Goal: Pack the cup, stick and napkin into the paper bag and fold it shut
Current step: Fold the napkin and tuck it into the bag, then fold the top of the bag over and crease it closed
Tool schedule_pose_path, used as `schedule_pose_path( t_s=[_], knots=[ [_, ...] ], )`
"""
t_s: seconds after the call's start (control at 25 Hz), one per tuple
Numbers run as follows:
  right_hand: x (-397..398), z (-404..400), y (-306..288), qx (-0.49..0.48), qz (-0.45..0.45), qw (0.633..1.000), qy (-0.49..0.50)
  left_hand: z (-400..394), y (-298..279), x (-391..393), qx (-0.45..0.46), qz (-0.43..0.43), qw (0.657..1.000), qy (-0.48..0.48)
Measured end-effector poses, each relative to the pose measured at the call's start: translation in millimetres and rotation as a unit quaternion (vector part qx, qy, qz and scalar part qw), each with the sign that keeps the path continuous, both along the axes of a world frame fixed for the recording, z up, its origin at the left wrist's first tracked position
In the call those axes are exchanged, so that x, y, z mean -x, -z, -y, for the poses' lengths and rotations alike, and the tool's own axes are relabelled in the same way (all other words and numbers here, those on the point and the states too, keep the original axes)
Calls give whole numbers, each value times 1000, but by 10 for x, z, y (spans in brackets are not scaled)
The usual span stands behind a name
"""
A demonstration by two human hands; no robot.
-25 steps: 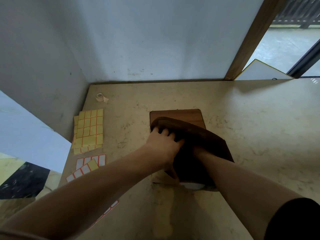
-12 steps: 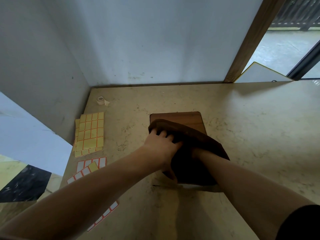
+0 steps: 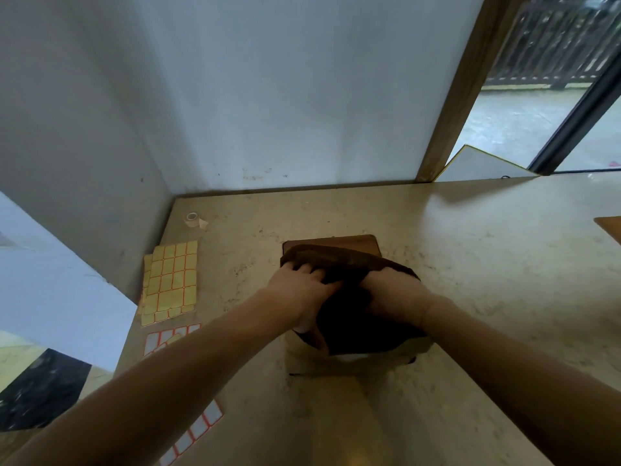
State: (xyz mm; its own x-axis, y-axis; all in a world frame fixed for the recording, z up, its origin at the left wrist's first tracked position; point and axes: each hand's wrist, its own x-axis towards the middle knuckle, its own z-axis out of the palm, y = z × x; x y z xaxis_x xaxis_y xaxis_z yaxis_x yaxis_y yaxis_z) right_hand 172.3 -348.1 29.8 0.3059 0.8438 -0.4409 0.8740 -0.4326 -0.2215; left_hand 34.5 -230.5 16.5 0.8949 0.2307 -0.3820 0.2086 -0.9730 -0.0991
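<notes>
Brown paper bag on the stone counter is bent over by the left hand and right hand, both clutching its top; contents hidden, fold unfinished.

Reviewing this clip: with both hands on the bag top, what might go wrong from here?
1. Both the left hand and right hand press on the paper bag; hard pressure may crush whatever is inside, which is hidden.
2. Something white shows at the bag's near edge; it might get caught in the fold.
</notes>
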Motion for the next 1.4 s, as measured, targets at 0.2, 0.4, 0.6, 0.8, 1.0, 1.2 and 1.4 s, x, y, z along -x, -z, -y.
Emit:
schedule_pose_path(
  t_s=[0.2,0.4,0.6,0.8,1.0,1.2,1.4],
  knots=[
    [-67,329,-187,-75,23,994,-73,72,-156,129,6,26,1000,1],
    [-131,546,-344,-115,12,990,-78,108,-254,283,2,63,998,-20],
    [-154,599,-335,-154,-4,982,-109,205,-381,428,-18,83,995,-48],
    [-247,594,-318,-170,-29,978,-117,222,-377,507,-7,123,987,-108],
    [-263,620,-260,-199,-21,973,-115,171,-349,595,14,172,978,-116],
    [-209,744,-173,-326,-14,944,-54,129,-266,745,109,269,948,-134],
    [-218,776,-105,-209,-22,975,-71,49,-123,791,226,259,922,-178]
  ],
)
